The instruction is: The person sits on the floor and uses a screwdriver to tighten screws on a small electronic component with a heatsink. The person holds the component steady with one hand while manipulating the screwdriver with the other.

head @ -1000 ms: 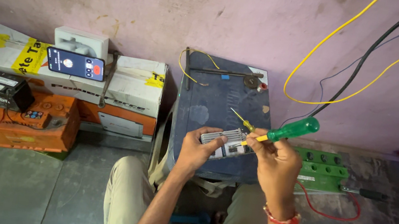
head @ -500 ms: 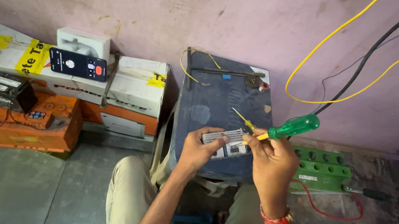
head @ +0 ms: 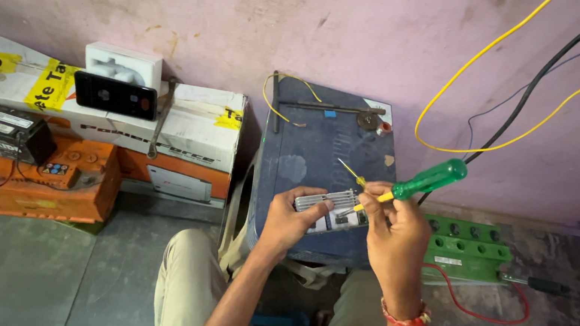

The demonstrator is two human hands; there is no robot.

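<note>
Background items: white cartons (head: 188, 133) bearing a dark phone (head: 115, 95) — orange battery (head: 53, 183), green battery (head: 467, 248), yellow wire (head: 482, 84) on pink wall (head: 249, 21).

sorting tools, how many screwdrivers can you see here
2: a green-handled screwdriver in the right hand, and a dark-handled screwdriver on the floor right; others may be hidden.

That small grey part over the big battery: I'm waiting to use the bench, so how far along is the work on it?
Mid-job. The left hand holds the grey part above the battery. The right hand holds a green screwdriver beside it. Nothing looks finished; loose yellow wires hang unattached.
</note>
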